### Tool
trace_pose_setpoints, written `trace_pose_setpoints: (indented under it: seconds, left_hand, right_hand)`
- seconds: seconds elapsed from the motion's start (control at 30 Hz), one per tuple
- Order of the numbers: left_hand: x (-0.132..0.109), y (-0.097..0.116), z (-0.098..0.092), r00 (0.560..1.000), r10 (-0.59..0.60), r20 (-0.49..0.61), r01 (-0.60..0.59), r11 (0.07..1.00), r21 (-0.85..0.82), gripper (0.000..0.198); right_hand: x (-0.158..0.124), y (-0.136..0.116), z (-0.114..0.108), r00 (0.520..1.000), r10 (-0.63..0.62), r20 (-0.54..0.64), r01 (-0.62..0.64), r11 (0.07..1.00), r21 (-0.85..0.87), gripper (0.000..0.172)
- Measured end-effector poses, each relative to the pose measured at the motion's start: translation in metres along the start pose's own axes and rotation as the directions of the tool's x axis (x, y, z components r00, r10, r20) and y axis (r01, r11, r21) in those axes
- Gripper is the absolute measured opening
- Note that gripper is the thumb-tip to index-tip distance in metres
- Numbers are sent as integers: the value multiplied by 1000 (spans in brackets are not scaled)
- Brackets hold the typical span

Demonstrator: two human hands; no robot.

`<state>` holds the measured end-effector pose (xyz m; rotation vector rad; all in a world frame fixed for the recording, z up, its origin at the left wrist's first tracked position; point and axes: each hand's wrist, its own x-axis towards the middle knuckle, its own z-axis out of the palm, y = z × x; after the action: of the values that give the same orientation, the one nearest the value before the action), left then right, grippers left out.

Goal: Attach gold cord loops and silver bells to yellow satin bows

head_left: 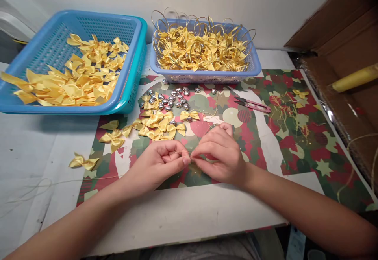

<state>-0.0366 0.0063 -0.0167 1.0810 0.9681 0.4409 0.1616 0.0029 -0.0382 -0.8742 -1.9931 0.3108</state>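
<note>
Thread (183, 151): near yellow bows (156, 122).
Left hand (159, 162): I see it pinched closed on thread.
Right hand (220, 153): pinched likewise.

Both hands (161, 161) (222, 153) in pinch poses, fingertips (186, 160) perhaps touching, forearms (91, 207) aslant.

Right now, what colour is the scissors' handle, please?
The handle is pink, seen best in the head view.

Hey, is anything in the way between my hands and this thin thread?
Nothing visible: the left hand and right hand pinch the thin thread directly. The loose yellow satin bows lie apart from both hands.
</note>
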Motion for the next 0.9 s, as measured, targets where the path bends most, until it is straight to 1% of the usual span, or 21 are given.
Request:
trace_pose_setpoints:
  seconds: [0.2,0.5,0.67,0.9]
  left_hand:
    - [2,3,2,1000,-7,4,7,1000,17,27]
    - [0,2,1,1000,-2,11,2,1000,19,26]
    - [1,1,-1,1000,-15,17,15,999,-46,29]
    - [2,3,-2,1000,-24,-16,22,992,-125,30]
  right_hand:
    - [1,1,-2,1000,12,11,-12,1000,-4,15]
    - [0,1,-2,999,-48,15,49,997,-54,14]
    - [1,0,-2,999,-30,22,31,998,-54,15]
    - [2,0,-5,1000,-9,19,9,1000,-18,17]
